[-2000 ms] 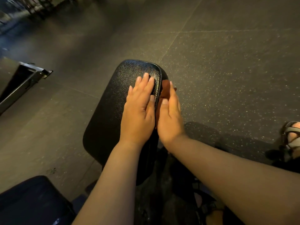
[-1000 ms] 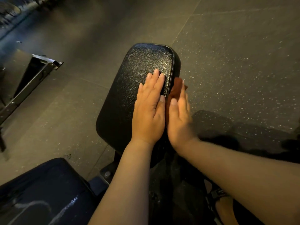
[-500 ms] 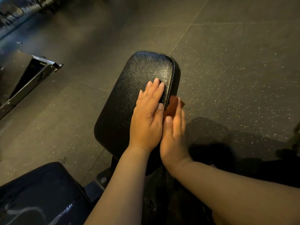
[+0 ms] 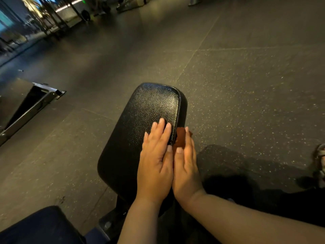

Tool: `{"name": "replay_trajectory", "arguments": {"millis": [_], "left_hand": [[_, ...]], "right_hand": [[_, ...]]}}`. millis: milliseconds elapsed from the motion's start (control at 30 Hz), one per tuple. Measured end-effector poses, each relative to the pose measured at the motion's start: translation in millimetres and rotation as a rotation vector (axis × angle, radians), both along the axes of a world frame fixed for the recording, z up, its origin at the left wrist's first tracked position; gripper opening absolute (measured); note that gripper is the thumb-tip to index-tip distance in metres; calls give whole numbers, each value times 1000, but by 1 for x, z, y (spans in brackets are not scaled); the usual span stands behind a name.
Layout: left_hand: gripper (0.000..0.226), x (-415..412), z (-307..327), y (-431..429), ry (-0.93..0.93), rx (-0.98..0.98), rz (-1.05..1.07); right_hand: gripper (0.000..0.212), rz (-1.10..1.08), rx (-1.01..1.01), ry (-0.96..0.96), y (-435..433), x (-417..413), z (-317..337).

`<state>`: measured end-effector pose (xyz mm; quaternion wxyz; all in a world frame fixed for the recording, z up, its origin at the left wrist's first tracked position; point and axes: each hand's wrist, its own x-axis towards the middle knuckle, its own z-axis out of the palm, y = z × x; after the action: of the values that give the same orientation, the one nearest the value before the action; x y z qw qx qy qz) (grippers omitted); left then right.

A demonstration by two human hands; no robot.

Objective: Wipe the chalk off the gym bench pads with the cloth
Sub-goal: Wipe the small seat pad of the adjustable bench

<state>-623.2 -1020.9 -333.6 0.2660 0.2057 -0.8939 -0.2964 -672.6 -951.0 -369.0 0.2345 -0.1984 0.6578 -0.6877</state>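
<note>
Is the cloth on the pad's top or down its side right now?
Side: the cloth sits under the right hand against the right edge of the pad.

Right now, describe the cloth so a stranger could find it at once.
Start at the black textured bench pad mid-frame. At its right edge, the right hand presses a small cloth against the side. It is the only reddish-brown thing among black and grey.

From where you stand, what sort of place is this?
Most likely a gym: a black textured bench pad, speckled rubber floor tiles, and a steel equipment frame on the left.
</note>
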Motion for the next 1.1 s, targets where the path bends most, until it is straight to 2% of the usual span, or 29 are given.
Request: {"name": "replay_trajectory", "arguments": {"millis": [167, 300, 400, 600, 700, 833, 1000, 1100], "left_hand": [[51, -2, 1, -2, 38, 25, 16], [48, -2, 0, -4, 48, 47, 13], [47, -2, 0, -2, 57, 58, 23], [51, 1, -2, 3, 3, 20, 22], [51, 9, -5, 4, -4, 16, 20], [49, 13, -8, 5, 40, 40, 32], [52, 12, -11, 2, 67, 55, 33], [53, 12, -11, 4, 82, 43, 34]], "right_hand": [[51, 18, 27, -80, -12, -38, 18], [47, 45, 10, 16, 4, -5, 11], [48, 37, -25, 2, 9, 17, 3], [50, 28, 41, 25, -3, -29, 17], [52, 56, 80, 133, 11, -7, 8], [50, 106, 58, 108, 22, 26, -1], [52, 25, 39, 162, -4, -34, 9], [53, 46, 23, 183, 1, -29, 2]]}}
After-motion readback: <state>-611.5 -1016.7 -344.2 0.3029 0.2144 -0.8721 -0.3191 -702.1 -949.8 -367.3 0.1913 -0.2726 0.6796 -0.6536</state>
